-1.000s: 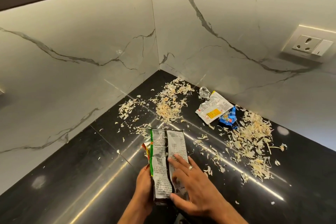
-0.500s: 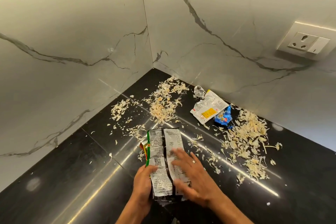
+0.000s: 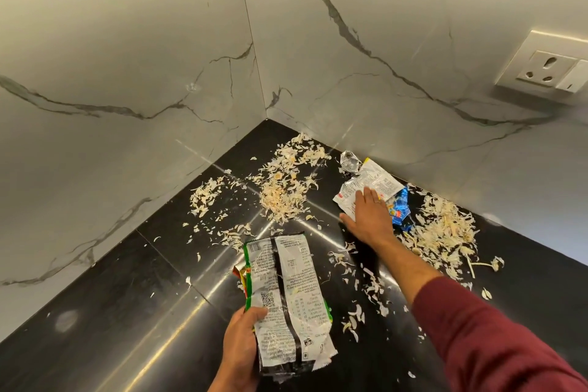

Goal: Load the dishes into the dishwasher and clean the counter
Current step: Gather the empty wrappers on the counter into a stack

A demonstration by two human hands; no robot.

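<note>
A black glossy counter [image 3: 127,296] fills the corner between two marble walls. My left hand [image 3: 241,344] grips a large empty silver snack wrapper [image 3: 286,296] with a green edge, holding it just above the counter. My right hand [image 3: 366,216] lies flat with straight fingers on a small white sachet [image 3: 378,183] near the back wall. A blue wrapper [image 3: 401,208] sits just right of that hand. Crumpled foil [image 3: 350,161] lies behind the sachet. Pale peel scraps lie in a pile at the middle [image 3: 280,191] and another at the right [image 3: 442,232].
Marble walls close the counter at the left and the back. A white wall socket [image 3: 547,70] sits on the right wall above the counter. Loose peel flakes [image 3: 353,321] are scattered between my two arms.
My right hand left the large wrapper and reached forward and right onto the white sachet. My left hand keeps hold of the large wrapper.
</note>
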